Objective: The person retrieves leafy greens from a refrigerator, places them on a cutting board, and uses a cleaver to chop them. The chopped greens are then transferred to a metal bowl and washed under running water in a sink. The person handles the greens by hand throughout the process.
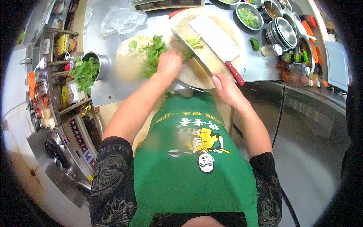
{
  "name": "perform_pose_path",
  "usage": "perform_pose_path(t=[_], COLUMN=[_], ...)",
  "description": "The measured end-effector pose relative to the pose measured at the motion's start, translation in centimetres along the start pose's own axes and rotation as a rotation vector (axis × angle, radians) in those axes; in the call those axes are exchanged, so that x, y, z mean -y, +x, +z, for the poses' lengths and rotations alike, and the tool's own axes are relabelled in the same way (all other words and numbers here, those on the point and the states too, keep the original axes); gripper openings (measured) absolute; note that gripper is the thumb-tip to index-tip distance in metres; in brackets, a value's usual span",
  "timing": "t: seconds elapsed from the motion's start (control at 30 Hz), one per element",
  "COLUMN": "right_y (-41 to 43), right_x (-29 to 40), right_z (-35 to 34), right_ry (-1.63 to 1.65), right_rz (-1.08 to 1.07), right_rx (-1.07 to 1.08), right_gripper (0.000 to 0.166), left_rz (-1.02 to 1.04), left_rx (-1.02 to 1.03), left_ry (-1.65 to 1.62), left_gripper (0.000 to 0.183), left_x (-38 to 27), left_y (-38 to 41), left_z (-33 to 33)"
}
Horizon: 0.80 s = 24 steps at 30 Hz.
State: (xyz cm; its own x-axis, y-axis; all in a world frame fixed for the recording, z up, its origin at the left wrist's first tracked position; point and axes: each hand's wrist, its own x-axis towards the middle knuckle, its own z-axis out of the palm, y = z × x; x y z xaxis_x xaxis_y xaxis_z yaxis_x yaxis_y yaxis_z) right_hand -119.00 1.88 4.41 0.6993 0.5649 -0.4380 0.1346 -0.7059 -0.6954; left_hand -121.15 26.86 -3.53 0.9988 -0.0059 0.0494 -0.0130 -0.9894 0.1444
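On a round cutting board [238,31] my left hand [170,63] is closed on a bunch of leafy cilantro [154,54], whose leaves spread to the left. My right hand [227,88] grips a cleaver [195,52] that stands edge down just right of the bunch; its handle is mostly hidden in the fist. Cut green stems [195,42] lie by the far side of the blade. A second cleaver [214,35] with a red handle lies flat on the board's right part. Left of the cilantro is a pale chopped heap [133,48], partly blurred.
A metal pot of cilantro [102,66] stands at the table's left edge, a clear plastic bag [123,21] at the back. On the right are a bowl of cut greens [248,17], stacked metal bowls [285,32], a green pepper [254,44] and a lidded jar [271,50].
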Motion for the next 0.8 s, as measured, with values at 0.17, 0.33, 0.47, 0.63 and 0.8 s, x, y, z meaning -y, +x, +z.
perform_pose_path(t=[0.17,0.33,0.47,0.63,0.8], right_y=[-6.0,-9.7,-8.9,-8.8,-9.1], right_x=[-2.8,-5.8,-4.5,-4.7,-5.5], right_z=[-2.1,-1.5,-1.0,-0.3,0.3], right_ry=[0.005,0.038,0.191,0.112,0.151], right_rz=[0.11,0.225,0.246,0.203,0.227], right_rx=[0.07,0.045,0.047,-0.001,-0.001], right_gripper=[0.04,0.037,0.036,0.036,0.035], left_rz=[-0.131,-0.439,-0.7,-0.552,-0.634], left_rx=[0.126,0.14,-0.053,-0.058,-0.067], left_ry=[-0.09,-0.698,-1.291,-1.375,-1.04], left_gripper=[0.02,0.037,0.043,0.027,0.025], left_x=[0.6,3.3,8.7,18.3,24.7], left_y=[0.4,0.3,-2.9,-8.1,-10.8], left_z=[0.2,-7.3,-15.6,-24.1,-30.0])
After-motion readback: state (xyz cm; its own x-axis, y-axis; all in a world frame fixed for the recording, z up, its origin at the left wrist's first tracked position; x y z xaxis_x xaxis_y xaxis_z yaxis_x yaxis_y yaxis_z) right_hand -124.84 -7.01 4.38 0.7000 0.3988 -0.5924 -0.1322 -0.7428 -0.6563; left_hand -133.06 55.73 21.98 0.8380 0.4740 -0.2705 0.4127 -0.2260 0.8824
